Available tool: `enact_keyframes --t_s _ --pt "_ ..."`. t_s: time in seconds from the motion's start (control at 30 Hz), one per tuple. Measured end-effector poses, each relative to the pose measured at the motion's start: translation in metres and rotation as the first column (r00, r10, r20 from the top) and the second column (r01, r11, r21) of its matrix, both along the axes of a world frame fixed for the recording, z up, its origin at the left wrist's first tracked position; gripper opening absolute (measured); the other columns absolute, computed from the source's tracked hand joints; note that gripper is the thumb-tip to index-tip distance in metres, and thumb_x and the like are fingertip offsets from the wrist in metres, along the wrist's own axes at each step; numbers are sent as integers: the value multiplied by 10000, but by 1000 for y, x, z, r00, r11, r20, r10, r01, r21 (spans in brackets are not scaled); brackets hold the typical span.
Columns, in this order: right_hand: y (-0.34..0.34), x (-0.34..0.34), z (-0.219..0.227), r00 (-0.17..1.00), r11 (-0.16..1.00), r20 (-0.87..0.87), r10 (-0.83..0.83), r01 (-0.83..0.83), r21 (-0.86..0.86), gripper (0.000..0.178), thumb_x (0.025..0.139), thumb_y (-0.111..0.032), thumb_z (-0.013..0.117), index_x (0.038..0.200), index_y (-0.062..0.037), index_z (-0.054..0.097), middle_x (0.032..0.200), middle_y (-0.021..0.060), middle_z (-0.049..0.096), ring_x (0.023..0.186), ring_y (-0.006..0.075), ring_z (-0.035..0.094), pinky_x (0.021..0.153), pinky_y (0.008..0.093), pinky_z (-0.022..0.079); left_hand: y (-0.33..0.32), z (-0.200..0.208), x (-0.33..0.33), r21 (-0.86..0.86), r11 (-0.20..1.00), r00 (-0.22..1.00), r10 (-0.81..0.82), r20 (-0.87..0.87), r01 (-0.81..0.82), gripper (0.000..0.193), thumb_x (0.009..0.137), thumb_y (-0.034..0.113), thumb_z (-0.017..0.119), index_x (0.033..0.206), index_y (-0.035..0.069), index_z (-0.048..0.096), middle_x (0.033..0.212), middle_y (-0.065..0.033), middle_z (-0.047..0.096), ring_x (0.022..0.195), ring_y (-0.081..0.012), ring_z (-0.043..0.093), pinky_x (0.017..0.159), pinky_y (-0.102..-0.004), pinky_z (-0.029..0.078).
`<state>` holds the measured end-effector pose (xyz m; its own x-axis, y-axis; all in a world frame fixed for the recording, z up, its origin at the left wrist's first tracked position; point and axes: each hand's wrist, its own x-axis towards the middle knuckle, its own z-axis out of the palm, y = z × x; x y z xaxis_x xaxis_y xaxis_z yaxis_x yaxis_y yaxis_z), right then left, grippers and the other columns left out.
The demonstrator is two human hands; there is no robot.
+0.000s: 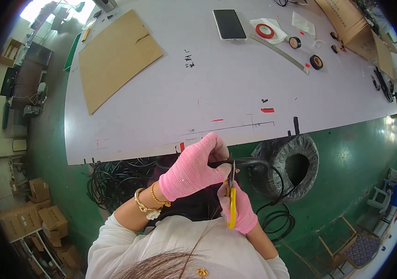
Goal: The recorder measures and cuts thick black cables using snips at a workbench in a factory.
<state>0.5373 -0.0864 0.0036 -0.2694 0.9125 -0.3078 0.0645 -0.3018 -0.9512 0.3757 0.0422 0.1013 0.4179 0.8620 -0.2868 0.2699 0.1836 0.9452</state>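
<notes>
My left hand point(193, 166), in a pink fingerless-looking glove, is closed around a black cable point(249, 162) just off the table's near edge. In my right hand point(241, 211), also gloved in pink, is a pair of scissors point(232, 204) with yellow handles. Their blades point up and meet the cable right beside my left fingertips. Whether the blades have closed on it I cannot tell. From there the cable runs right, toward a coil wrapped in dark plastic point(308, 144).
On the white table point(152, 121) lie a cardboard sheet point(114, 60), a phone point(229, 25), a steel ruler point(282, 53), red tape point(264, 31) and black tape rolls point(316, 62). A carton point(347, 28) stands far right. Loose black cables point(114, 186) hang below the edge at left.
</notes>
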Motion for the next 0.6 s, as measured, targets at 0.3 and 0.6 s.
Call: enact_keyframes --t_s 0.3,0.6 --pt "5 1 26 883 929 -423 -202 35 -369 139 976 -91 444 839 -63 452 670 -1 398 561 104 399 485 225 347 26 -1 -5 -136 923 911 -316 265 359 653 754 -60 493 1395 33 413 1061 -68 620 770 -76 548 694 -227 487" --pt "-7 6 22 993 995 -116 31 -42 -89 79 960 -36 465 888 -53 492 739 23 482 622 118 500 556 205 429 38 3 0 -376 743 818 -399 415 553 493 735 -53 484 1220 2 555 1202 -89 608 705 -69 504 507 -205 401"
